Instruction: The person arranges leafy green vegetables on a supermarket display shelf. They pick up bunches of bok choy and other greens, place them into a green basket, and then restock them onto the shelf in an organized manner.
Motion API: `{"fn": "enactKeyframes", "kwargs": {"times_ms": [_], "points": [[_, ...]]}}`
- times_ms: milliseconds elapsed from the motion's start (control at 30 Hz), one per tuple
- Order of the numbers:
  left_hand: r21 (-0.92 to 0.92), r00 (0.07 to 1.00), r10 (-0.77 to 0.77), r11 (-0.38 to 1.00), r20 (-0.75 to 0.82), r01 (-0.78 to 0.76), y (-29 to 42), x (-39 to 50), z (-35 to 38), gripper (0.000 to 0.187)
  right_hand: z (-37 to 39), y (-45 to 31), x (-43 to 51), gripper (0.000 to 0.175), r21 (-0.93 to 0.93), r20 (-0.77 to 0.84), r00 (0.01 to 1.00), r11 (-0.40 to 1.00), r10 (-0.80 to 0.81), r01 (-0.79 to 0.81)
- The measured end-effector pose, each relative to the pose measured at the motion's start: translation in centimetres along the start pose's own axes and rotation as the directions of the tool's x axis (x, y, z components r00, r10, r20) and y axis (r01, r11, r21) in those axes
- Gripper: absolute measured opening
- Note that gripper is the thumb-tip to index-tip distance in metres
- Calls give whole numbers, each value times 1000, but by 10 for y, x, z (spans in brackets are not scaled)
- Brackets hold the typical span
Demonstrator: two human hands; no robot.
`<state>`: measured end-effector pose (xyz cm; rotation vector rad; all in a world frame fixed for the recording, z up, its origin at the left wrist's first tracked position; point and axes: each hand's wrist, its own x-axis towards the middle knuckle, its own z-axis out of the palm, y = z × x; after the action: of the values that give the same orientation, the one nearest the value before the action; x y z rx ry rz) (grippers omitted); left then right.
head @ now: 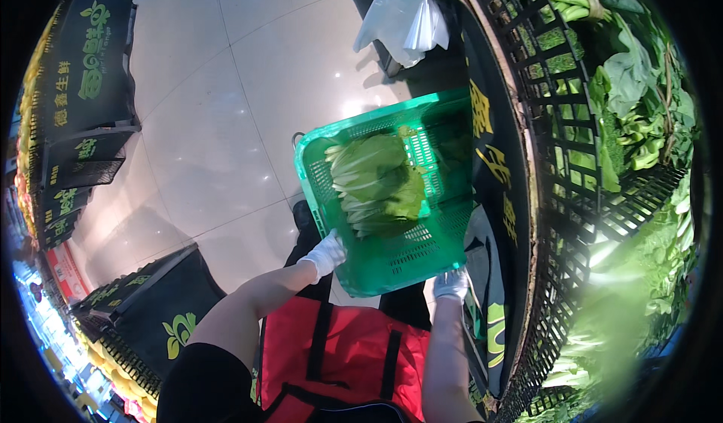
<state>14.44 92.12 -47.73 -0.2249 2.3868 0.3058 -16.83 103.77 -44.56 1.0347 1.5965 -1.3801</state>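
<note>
A green plastic crate [361, 279] with perforated walls is in front of me, tilted a little, its right end against the dark cloth skirt of the stand. Bunches of leafy greens [375, 169] with pale stalks lie in its left half. My left hand [327, 255], in a white glove, grips the crate's near left side. Also in a white glove, my right hand [452, 283] holds the rim at the near right corner; its fingertips are partly hidden.
On the right runs a stand edged with black plastic mesh [570, 101], heaped with leafy vegetables [627, 84]. White plastic bags [409, 22] hang from its far end. Dark-skirted stands [93, 62] line the left. Pale floor tiles [186, 157] lie between. A red bag or apron [350, 344] covers my front.
</note>
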Motion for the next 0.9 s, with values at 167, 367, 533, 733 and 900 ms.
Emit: {"fn": "enactKeyframes", "kwargs": {"times_ms": [167, 367, 533, 733, 900], "points": [[-542, 983, -22, 836, -183, -83, -41, 1, -42, 83, 33, 108, -13, 42, -359, 207, 874, 865, 439, -350], [-802, 760, -587, 295, 278, 520, -156, 115, -2, 110, 105, 229, 106, 39, -326, 222, 882, 884, 416, -335], [-698, 526, -720, 81, 452, 711, -178, 171, 46, 117, 142, 284, 154, 22, -221, 249, 835, 868, 490, -444], [-611, 464, -801, 160, 378, 775, -157, 179, 38, 131, 145, 317, 161, 24, -10, 80, 932, 935, 354, -354], [-689, 403, -819, 12, 409, 725, -151, 181, 48, 131, 143, 318, 155, 13, 100, 218, 876, 883, 431, -459]]}}
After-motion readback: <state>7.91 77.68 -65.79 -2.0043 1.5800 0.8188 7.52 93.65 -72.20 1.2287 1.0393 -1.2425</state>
